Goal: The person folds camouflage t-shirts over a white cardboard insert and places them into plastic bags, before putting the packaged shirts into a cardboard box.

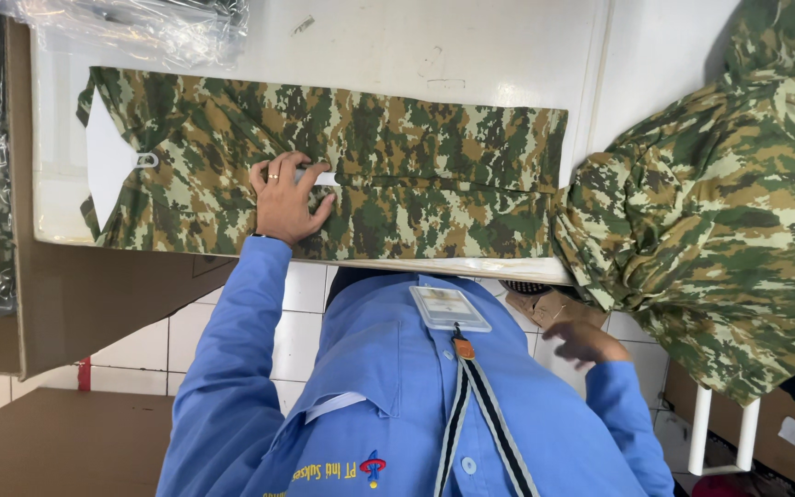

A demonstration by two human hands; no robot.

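The folded shirt (324, 166) lay on the white table (471, 46), long axis left to right. I saw one hand (289, 198) spread flat on its near middle, gripping nothing. The other hand (581, 339) hung below the table edge, loosely open and empty, near the shirt pile (720, 212) at right.

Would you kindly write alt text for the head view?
A left hand presses flat on a folded camouflage shirt lying on a white table. The right hand hangs below the table edge, beside a pile of camouflage garments.
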